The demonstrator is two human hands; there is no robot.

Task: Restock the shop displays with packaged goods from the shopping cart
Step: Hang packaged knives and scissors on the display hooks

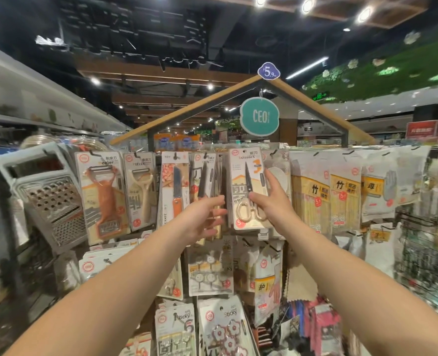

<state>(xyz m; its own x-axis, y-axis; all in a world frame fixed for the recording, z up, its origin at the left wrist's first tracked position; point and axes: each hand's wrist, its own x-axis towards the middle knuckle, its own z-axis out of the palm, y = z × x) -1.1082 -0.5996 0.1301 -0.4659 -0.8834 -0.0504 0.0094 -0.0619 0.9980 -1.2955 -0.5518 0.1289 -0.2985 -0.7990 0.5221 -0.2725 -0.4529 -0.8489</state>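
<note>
Partly, the right hand (pixel 270 201) covers the scissors pack (pixel 247 188).

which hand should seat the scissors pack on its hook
Right. The right hand already grips the scissors pack by its edge at the hook row; the left hand hangs open beside it, near the knife packs.

The scissors pack (pixel 247 188) hangs on the display rack between the two hands, the right hand (pixel 271 201) gripping its right edge and the left hand (pixel 207 219) just to its left, in front of the knife packs (pixel 176 191). Further left of the left hand hang two peeler packs (pixel 115 194), then a box grater (pixel 50 194). Right of the right hand hang bamboo skewer packs (pixel 325 196); below both hands hang sticky hook packs (pixel 210 268).
</note>
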